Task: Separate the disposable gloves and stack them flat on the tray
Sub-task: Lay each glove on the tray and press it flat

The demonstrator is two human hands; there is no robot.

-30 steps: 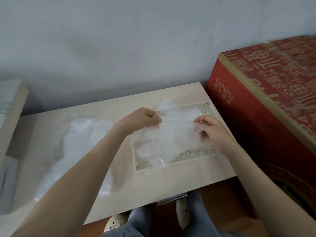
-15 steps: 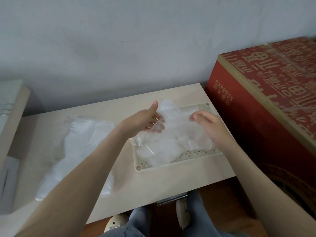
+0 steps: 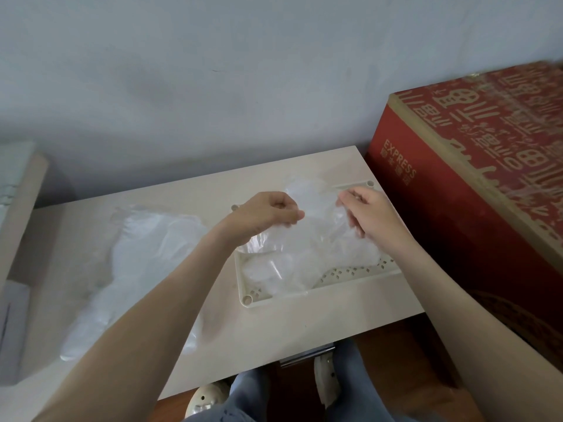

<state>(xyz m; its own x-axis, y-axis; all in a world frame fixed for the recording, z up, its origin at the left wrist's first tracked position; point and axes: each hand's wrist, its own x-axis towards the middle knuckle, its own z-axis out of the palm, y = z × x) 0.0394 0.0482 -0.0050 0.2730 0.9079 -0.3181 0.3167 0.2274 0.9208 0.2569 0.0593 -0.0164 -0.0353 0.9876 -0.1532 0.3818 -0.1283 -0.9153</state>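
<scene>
the left hand [image 3: 269,216] and right hand [image 3: 370,213] each pinch one clear glove [image 3: 316,236] above the tray [image 3: 359,284] at the table's right edge; laying it flat seems underway; next, lower and smooth it.

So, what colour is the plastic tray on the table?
The rectangular plastic tray is cream, with small square holes; the head view shows it best.

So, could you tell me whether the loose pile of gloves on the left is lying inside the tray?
No, the glove pile lies on the table, to the left of the tray.
</scene>
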